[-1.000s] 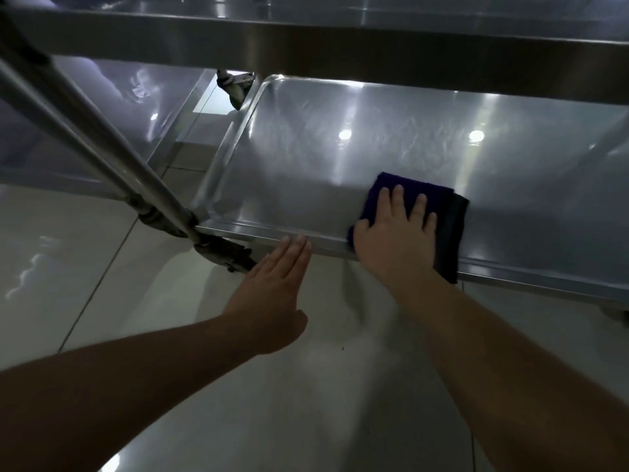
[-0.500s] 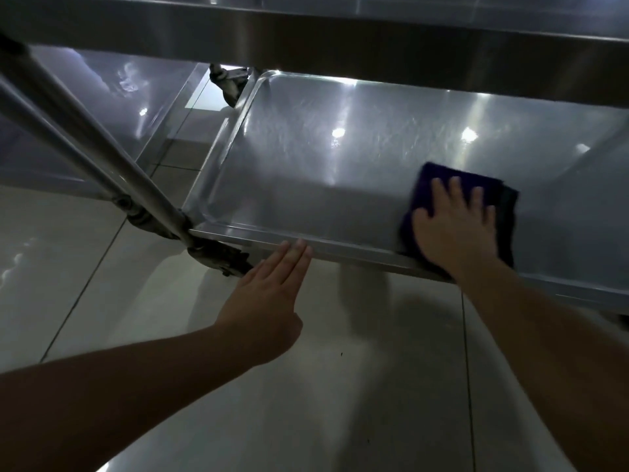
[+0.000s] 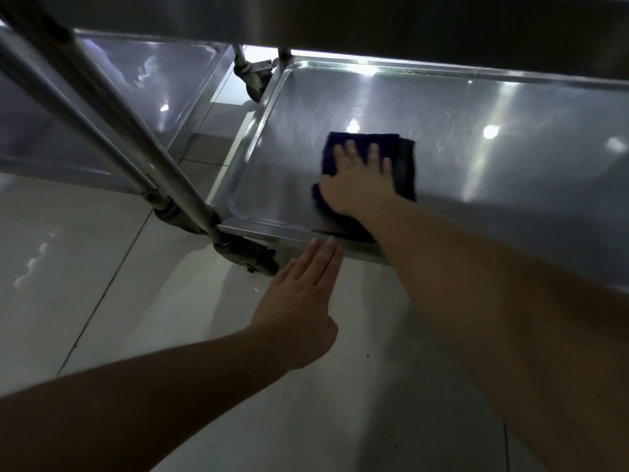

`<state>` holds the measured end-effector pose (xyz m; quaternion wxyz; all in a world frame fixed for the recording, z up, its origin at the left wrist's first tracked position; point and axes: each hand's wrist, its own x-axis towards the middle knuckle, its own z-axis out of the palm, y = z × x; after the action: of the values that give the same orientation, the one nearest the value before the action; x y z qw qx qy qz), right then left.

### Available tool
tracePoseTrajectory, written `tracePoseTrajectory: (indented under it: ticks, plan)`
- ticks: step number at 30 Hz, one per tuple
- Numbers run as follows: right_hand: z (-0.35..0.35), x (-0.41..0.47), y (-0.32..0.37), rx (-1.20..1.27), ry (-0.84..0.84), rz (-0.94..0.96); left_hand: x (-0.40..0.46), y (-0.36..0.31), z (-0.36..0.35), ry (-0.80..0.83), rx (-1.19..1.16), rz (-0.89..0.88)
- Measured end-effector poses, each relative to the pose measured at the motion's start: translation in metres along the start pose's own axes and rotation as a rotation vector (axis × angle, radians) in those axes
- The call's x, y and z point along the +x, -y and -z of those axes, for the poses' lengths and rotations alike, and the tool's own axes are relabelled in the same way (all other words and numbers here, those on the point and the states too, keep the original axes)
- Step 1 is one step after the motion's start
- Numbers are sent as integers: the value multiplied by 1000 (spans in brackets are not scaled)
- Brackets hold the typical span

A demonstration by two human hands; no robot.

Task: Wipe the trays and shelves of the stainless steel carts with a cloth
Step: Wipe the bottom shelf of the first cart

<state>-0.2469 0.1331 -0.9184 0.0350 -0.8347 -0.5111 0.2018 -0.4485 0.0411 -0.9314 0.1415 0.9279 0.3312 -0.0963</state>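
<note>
A folded dark blue cloth lies flat on the bottom steel tray of the cart, left of the tray's middle. My right hand presses down on the cloth with its fingers spread, palm flat. My left hand hovers flat over the floor, fingers together, its fingertips at the tray's front rim. It holds nothing. The shelf above hides the tray's far edge.
Two slanted steel cart tubes run down to a caster at the tray's front left corner. A second cart's tray stands to the left. Another caster sits at the back. Glossy tiled floor lies below.
My right hand slid the cloth to the right, then back left and further in on the tray. My left hand stayed at the front rim.
</note>
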Motion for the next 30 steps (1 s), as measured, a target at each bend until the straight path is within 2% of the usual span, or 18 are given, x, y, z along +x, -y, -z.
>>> tracePoseTrajectory:
  ticks: [3, 6, 10, 15, 18, 22, 24, 30]
  plan:
    - [-11, 1, 32, -33, 44, 178, 1, 3, 2, 5, -20, -18]
    - [-15, 1, 27, -45, 25, 236, 1, 8, 6, 4, -48, -44]
    - [-14, 4, 17, -98, 32, 272, -9, 25, 14, -161, -165, -2]
    - [-16, 3, 17, -108, 5, 281, -21, 56, 26, -445, -432, 320]
    - [-16, 5, 16, -109, 19, 281, -20, 81, 31, -523, -595, 579]
    - [-16, 6, 17, -121, 30, 288, -18, 114, 41, -637, -690, 753]
    - [-15, 5, 16, -123, 34, 286, -18, 124, 49, -697, -766, 758]
    - [-15, 5, 18, -130, 34, 270, -19, 134, 74, -746, -851, 540]
